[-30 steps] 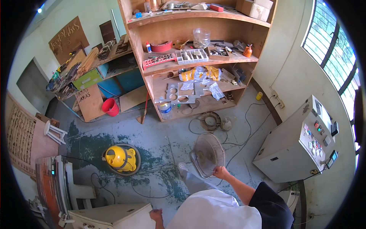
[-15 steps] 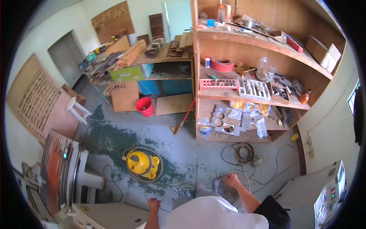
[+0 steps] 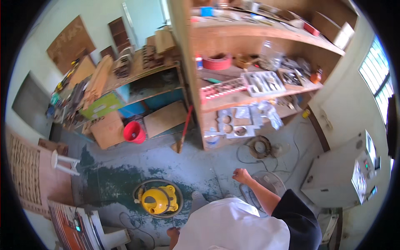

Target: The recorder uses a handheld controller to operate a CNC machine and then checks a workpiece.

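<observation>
My right hand [image 3: 241,176] hangs out ahead of me over the floor with its fingers curled in. Nothing shows in it. Below it on the floor stands a round fan-like thing with a wire rim [image 3: 271,182], partly behind my forearm. Low beside the white cloth over my front, my left hand [image 3: 173,231] is small and blurred, so its fingers cannot be made out. A yellow vacuum cleaner [image 3: 159,199] with its hose coiled around it sits on the floor ahead of my left hand. Neither hand touches it.
Wooden shelves [image 3: 233,30] with trays and loose parts rise ahead. A cluttered bench [image 3: 137,68], a red bucket [image 3: 134,132] and a broom [image 3: 183,133] stand left of them. Cables trail by a metal ring [image 3: 259,146]. A grey cabinet [image 3: 333,175] stands right, a white stool [image 3: 64,162] left.
The whole view has turned and come closer to the shelves. My right hand has swung forward and left in the picture; my left hand has dropped back toward my body.
</observation>
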### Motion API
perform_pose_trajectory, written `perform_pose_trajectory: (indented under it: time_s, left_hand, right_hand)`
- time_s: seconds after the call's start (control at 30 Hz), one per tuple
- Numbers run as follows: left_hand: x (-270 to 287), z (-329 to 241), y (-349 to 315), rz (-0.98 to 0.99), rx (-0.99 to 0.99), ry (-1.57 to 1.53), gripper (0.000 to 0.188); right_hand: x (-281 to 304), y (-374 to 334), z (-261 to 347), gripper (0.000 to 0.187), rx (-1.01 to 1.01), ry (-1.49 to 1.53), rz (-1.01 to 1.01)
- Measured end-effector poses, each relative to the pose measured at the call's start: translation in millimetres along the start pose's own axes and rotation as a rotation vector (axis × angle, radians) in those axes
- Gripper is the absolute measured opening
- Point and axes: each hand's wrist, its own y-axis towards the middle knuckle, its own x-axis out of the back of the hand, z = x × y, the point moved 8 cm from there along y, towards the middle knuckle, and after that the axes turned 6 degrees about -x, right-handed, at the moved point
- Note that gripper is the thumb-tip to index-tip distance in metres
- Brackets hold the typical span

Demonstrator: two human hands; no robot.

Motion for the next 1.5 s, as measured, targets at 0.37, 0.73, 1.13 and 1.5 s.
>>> perform_pose_trajectory:
  time_s: [0.37,0.73,1.13,1.5]
  left_hand:
    - [89,-155,169,-0.098,0.155,-0.572,0.028]
    - [18,-88,117,0.207,0.768,-0.811,0.018]
    - [22,-161,336,-0.024,0.737,-1.334,0.012]
    - [124,-234,534,-0.048,0.520,-0.922,0.013]
  right_hand:
    - [-71,90,134,0.033,0.048,0.030,0.159]
    - [-132,274,375,0.030,0.305,-0.007,0.425]
    - [-84,449,720,0.025,0.444,0.572,0.641]
    - [-147,524,741,0.030,-0.166,0.965,0.947]
